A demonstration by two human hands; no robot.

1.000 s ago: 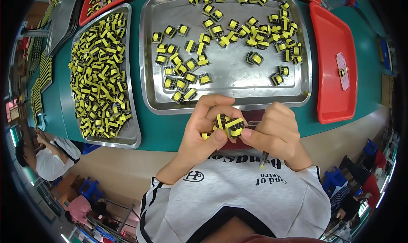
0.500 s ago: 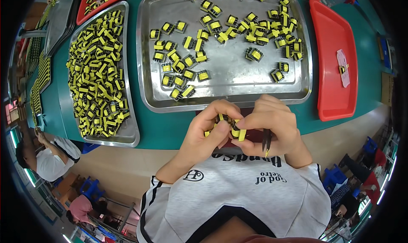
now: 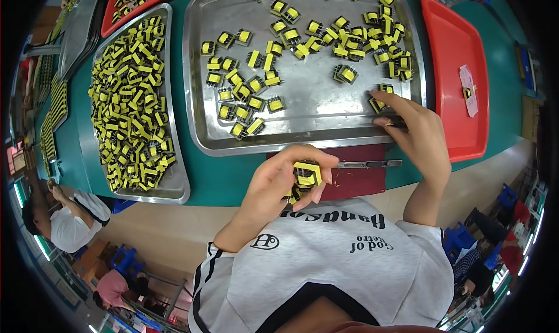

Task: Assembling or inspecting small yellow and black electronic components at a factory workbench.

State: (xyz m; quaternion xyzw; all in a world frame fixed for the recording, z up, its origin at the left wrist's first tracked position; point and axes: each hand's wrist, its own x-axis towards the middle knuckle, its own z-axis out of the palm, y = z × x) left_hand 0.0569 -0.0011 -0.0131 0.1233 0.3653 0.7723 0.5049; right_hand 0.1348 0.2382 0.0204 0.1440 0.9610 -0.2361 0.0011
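My left hand (image 3: 273, 178) is closed around small yellow-and-black transformers; one transformer (image 3: 307, 174) shows at the fingertips and another is partly hidden in the palm. My right hand (image 3: 416, 129) reaches over the near right corner of the metal tray (image 3: 326, 136). Its index finger and thumb are apart, on either side of a loose transformer (image 3: 377, 104), and a tiny yellow scrap shows by the thumb. Between my hands, a pair of tweezers (image 3: 370, 164) lies over a maroon mat (image 3: 361, 184), one end close to my left fingertips.
Many transformers lie scattered in the middle tray. On the left, a second metal tray (image 3: 179, 178) is heaped with them. To the right stands a red tray (image 3: 445, 88) with a pink slip (image 3: 467, 91) and one transformer on it. Another person (image 3: 73, 216) sits at far left.
My right hand has left my left hand and moved right and forward over the tray. The tweezers it held now lie on the mat. My left hand keeps its transformers.
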